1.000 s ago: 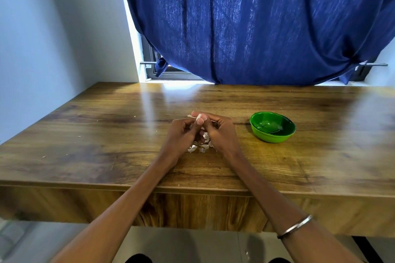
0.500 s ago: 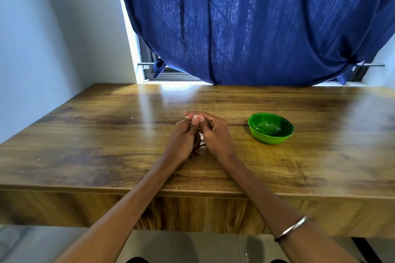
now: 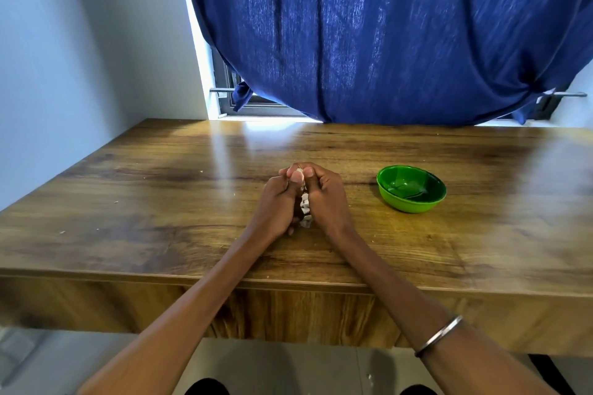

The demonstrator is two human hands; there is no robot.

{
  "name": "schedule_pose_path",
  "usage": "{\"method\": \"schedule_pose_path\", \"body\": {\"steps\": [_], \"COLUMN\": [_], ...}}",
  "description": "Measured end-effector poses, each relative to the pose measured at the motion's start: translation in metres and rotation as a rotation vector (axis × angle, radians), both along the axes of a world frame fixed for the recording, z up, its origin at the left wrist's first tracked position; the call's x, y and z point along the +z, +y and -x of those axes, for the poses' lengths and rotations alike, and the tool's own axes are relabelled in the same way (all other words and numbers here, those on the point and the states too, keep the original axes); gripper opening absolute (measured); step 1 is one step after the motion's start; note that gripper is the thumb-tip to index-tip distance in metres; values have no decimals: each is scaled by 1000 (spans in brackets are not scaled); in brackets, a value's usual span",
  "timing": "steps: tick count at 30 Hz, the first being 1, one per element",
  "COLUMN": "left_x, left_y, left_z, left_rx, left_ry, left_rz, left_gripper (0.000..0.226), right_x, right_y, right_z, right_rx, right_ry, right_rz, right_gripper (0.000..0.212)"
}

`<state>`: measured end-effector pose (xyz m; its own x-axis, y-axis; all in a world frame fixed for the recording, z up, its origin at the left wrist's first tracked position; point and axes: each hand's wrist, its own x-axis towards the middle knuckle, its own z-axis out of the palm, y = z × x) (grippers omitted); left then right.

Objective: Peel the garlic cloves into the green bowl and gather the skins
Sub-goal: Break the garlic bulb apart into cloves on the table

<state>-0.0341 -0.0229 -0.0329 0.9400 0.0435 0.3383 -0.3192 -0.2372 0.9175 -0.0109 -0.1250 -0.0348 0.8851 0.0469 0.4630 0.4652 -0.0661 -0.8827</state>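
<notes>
My left hand [image 3: 278, 205] and my right hand [image 3: 325, 199] meet at the middle of the wooden table [image 3: 160, 202], thumbs side by side. Between the thumbs and fingertips both hands pinch a pale garlic clove [image 3: 298, 175]. White garlic skins [image 3: 305, 207] show in the narrow gap between my palms, down to the table top; most of the pile is hidden by the hands. The green bowl [image 3: 411, 188] stands to the right of my right hand, apart from it. I cannot make out cloves inside it.
A dark blue curtain [image 3: 385, 35] hangs over the window behind the table's far edge. A pale wall closes the left side. Small skin crumbs dot the table top. The table's front edge runs under my forearms. A metal bangle [image 3: 439, 335] sits on my right wrist.
My hands have closed in toward each other over the skin pile, which showed more plainly a second ago. The clove stays pinched at the fingertips. The bowl has not moved.
</notes>
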Motion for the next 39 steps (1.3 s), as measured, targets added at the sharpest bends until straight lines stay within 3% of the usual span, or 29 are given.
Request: {"method": "schedule_pose_path", "body": {"steps": [7,11,15,21,26,32,39], "left_x": [3,2,-1,-5,-6,-3,-5], "left_y": [3,6,8,12,10,9,6], "left_z": [1,-1,-4,-10,-11,-9,-5], "left_rx": [-140,-103,-82,7,13,-82,-70], "left_ry": [93,74,58,-137,-198,-133,-35], "left_rz": [157,131,127,-94,-231,-152,-46], "left_gripper": [58,55,61,39,29,26,37], "right_x": [0,0,-1,1,6,5,0], "right_y": [-11,-11,-12,-17,-17,-17,-16], "right_z": [2,4,0,-3,5,5,0], "right_rx": [21,27,-75,-121,9,63,51], "right_ry": [61,14,-27,71,141,137,89], "right_rz": [11,11,139,30,-122,-141,-15], "right_gripper": [32,30,21,22,22,26,24]}}
